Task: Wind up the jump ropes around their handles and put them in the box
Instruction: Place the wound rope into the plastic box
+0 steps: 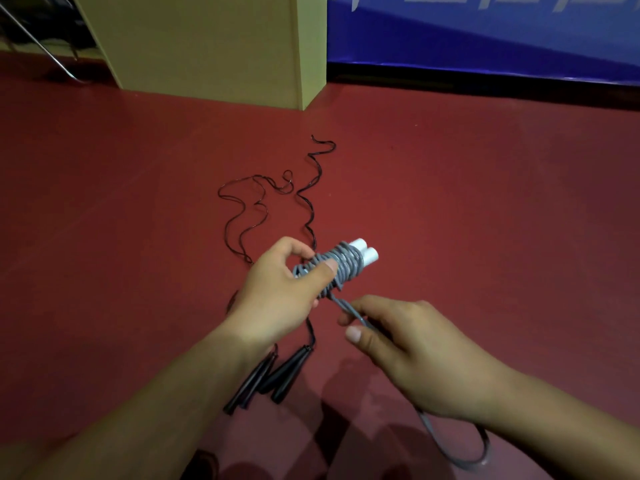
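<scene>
The left hand [277, 292] grips the grey rope [337, 266] coiled round two white handles [363, 252], thumb pressed on the coils. The right hand [412, 355] pinches the loose tail (it trails below the wrist). A black rope [258, 202] lies on the red floor [485, 202], its handles [273, 375] under the left wrist.

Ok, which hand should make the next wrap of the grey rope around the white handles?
Right hand: it pinches the loose grey rope just below the coil. Left hand grips the wound white handles, steadying them.
</scene>
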A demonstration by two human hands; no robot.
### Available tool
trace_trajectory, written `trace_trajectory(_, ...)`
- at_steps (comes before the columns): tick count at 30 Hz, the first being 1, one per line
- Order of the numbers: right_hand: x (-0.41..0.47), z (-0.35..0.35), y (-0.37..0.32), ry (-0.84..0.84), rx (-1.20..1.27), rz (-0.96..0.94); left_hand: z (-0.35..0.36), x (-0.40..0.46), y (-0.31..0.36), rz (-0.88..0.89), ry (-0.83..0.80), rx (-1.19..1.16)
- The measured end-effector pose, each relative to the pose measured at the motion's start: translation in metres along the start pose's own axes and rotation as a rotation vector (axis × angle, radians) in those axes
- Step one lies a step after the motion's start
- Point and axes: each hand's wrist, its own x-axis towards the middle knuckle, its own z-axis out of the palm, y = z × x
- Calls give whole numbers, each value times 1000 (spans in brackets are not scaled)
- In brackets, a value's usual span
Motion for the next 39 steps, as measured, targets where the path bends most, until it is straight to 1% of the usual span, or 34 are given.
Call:
trace_trajectory(3, -1, -6, 5, -16, -34, -50, 0, 1, -1, 59, -64, 126)
trace_trajectory(6, -2, -11, 8, -37, -184, -68, 2, -3, 1, 97, -170, 250)
trace_trajectory(9, -4, -19, 11, 8, -406, -66, 6, -11, -1, 125, -266, 371)
trace_trajectory(12, -1, -26, 19, 61, -489, -25, 10, -21, 6, 159, -307, 410)
trace_trajectory(14, 3, -29, 24, 91, -452, 26, 9, -25, 12, 169, -331, 425)
trace_trajectory(17, 7, -25, 30, 113, -233, 62, 9, -27, 14, 233, -346, 442)
trace_trajectory(20, 10, -15, 32, 96, 88, 131, 8, -29, 14, 232, -310, 349)
trace_trajectory(22, 10, -9, 31, 71, 210, 145, 7, -28, 13, 206, -268, 326)
trace_trajectory(25, 13, -7, 29, 117, 229, 120, 6, -27, 16, 143, -207, 258)
trace_trajectory(28, 17, -12, 24, 239, 205, 85, 5, -23, 23, 66, -101, 162)
trace_trajectory(30, 19, -14, 21, 327, 160, 78, 5, -20, 27, 4, -44, 51)
trace_trajectory(33, 20, -14, 23, 431, 131, 133, 9, -18, 30, -78, -52, -83)
trace_trajectory(36, 24, -11, 26, 548, 135, 186, 11, -16, 30, -154, -73, -318)
trace_trajectory(39, 27, -5, 17, 607, 273, 236, 12, -14, 31, -214, -29, -470)
